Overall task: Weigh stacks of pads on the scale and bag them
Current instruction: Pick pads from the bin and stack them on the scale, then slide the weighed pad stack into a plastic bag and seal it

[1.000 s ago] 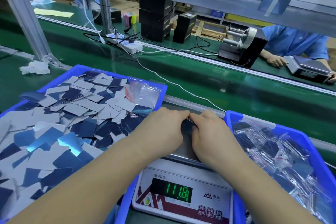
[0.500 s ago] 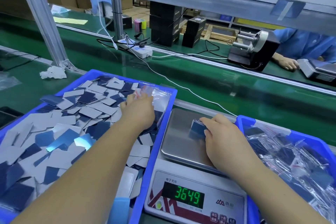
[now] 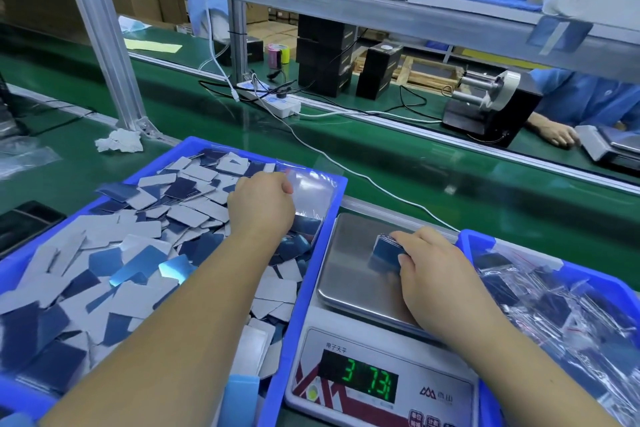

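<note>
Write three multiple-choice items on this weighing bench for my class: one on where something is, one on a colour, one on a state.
1. Where does the stack of pads sit?
A. on the scale's steel pan
B. in the left bin
C. on the green belt

2. What colour are the digits on the scale display?
A. red
B. green
C. white

3. What is the right hand doing?
A. lying flat on the belt
B. pressing a button on the scale
C. gripping the stack of pads

Answers:
1 A: the stack rests on the steel pan, between the two blue bins.
2 B: the lit digits glow green on a dark panel.
3 C: its fingers curl round the stack's edge, while the left hand reaches to the clear bags in the left bin.
</note>
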Motion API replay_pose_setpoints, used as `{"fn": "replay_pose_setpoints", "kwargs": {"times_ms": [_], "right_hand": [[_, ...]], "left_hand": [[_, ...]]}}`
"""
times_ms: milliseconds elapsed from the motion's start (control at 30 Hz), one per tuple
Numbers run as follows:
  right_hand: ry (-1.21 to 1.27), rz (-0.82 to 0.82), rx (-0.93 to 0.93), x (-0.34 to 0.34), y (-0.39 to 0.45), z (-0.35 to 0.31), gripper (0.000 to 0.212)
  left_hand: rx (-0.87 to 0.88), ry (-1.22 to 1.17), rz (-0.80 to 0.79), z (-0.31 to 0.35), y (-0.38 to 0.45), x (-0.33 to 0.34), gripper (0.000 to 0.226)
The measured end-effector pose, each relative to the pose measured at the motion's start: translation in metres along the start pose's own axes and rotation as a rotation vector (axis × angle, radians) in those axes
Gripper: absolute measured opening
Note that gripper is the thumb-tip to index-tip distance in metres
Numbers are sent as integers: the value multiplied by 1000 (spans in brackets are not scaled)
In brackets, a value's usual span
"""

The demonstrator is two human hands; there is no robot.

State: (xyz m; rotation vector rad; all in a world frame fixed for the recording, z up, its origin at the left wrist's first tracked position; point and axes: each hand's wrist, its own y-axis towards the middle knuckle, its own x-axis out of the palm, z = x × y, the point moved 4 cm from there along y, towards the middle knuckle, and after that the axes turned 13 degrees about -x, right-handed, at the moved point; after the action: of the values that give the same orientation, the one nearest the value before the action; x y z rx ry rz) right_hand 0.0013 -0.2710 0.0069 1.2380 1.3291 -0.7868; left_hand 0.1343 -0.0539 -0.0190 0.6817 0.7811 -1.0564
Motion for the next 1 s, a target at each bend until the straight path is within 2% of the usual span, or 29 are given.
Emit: {"fn": "replay_pose_setpoints", "kwargs": {"times_ms": [233, 433, 500, 633, 733, 800, 1000], "right_hand": [[79, 38, 5, -24, 4, -2, 16], [439, 158, -1, -67, -12, -13, 32], [614, 186, 36, -61, -22, -13, 31], [964, 296, 160, -34, -27, -8, 43], [1165, 365, 283, -14, -24, -1, 34], [1262, 396, 296, -8, -23, 3, 33], [1508, 403, 278, -3, -24, 6, 26]], "left_hand": [[63, -172, 54, 12, -8, -22, 23], [86, -501, -1, 20, -23, -40, 16], [106, -690, -111, 27, -29, -42, 20], [12, -1120, -532, 45, -54, -29, 25], [-63, -1192, -763, 57, -73, -15, 26], [-90, -1214, -892, 61, -83, -9, 26], [-92, -1235, -1084, 65, -93, -4, 19]]}}
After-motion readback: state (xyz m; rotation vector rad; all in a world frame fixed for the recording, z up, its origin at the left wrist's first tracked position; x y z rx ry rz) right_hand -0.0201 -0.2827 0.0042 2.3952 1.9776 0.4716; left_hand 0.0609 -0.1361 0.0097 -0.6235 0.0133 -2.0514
